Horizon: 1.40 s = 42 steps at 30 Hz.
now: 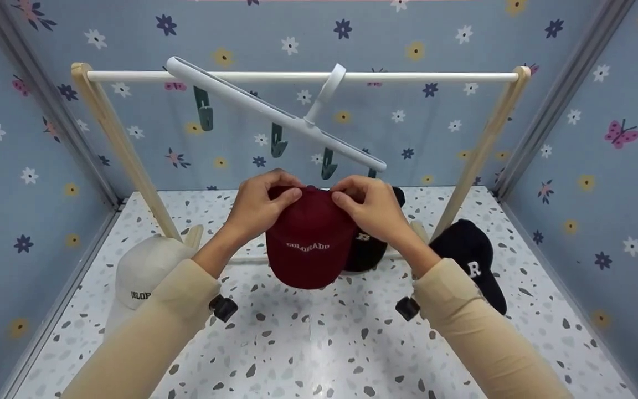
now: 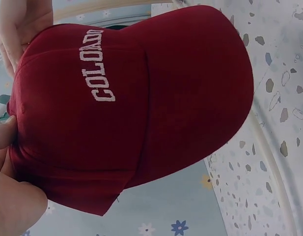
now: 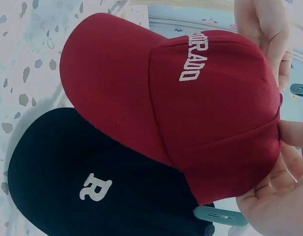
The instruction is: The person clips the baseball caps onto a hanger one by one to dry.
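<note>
Both hands hold up a dark red baseball cap (image 1: 310,233), brim downward, with white COLORADO lettering facing me. My left hand (image 1: 258,202) pinches the top of its crown on the left, thumb in front. On the right of the crown, my right hand (image 1: 373,206) pinches it the same way. Just above hangs a pale blue hanger (image 1: 274,111) with several dark green clips (image 1: 328,164), tilted down to the right. A black cap (image 3: 58,167) with a white R hangs behind the red one, beside a green clip (image 3: 220,215) in the right wrist view.
The hanger's hook goes over the white rail (image 1: 418,77) of a wooden-legged rack (image 1: 130,149). A cream cap (image 1: 150,266) sits at the left, partly behind my left sleeve. Another black cap (image 1: 466,244) with an R is at the right. Flowered walls (image 1: 590,183) enclose the speckled surface (image 1: 308,343).
</note>
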Available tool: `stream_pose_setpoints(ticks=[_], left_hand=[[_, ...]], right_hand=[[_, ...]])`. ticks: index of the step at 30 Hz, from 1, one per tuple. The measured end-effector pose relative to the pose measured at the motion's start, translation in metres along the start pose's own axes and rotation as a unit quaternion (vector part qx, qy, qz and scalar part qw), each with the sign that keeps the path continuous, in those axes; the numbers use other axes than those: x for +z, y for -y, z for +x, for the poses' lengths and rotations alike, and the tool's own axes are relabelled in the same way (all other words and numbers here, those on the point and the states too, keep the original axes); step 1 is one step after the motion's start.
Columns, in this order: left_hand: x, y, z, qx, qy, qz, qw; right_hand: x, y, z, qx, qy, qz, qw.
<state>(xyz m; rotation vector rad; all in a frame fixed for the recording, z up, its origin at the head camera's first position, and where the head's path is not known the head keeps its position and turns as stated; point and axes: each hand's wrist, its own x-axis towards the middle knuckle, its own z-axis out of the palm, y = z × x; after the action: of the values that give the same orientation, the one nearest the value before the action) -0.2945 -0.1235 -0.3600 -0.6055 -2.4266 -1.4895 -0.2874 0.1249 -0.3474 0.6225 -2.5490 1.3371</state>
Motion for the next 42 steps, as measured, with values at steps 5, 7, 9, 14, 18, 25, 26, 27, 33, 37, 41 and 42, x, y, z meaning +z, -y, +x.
stream_pose_setpoints(ticks=[5,7,9,14,18,25,26,27,33,37,41,42], left_hand=[[-0.001,0.0,0.0,-0.005,0.021,-0.009,0.9997],[-0.002,0.001,0.0,-0.006,0.031,-0.014,0.9994],[-0.002,0.001,0.0,-0.006,0.038,-0.02,0.9991],[-0.004,0.001,0.0,0.0,0.043,-0.027,0.9987],[-0.006,0.003,0.001,0.006,0.043,-0.026,0.9987],[-0.007,0.008,0.0,0.003,0.044,-0.031,0.9986],[-0.007,0.009,0.0,0.004,0.043,-0.031,0.9986],[-0.007,0.01,0.0,0.004,0.042,-0.032,0.9986],[-0.007,0.015,0.0,0.0,0.038,-0.032,0.9988],[-0.006,0.017,0.0,-0.002,0.036,-0.031,0.9989],[-0.005,0.02,0.0,-0.006,0.035,-0.031,0.9989],[-0.005,0.02,0.0,-0.006,0.035,-0.03,0.9989]], right_hand=[[0.001,0.001,0.004,0.019,0.018,0.01,0.9996],[0.001,0.004,0.006,0.025,0.018,0.007,0.9995],[0.002,0.006,0.009,0.034,0.013,0.003,0.9993],[0.002,0.01,0.014,0.06,0.009,0.003,0.9981],[0.001,0.01,0.018,0.075,0.025,0.032,0.9964],[0.007,0.007,0.027,0.085,0.027,0.179,0.9799],[0.008,0.006,0.028,0.084,0.025,0.204,0.9751],[0.009,0.006,0.029,0.083,0.023,0.227,0.9701],[0.012,0.007,0.029,0.085,0.006,0.296,0.9514],[0.013,0.009,0.028,0.085,-0.002,0.303,0.9491],[0.013,0.011,0.029,0.075,-0.016,0.288,0.9544],[0.014,0.012,0.03,0.073,-0.019,0.282,0.9566]])
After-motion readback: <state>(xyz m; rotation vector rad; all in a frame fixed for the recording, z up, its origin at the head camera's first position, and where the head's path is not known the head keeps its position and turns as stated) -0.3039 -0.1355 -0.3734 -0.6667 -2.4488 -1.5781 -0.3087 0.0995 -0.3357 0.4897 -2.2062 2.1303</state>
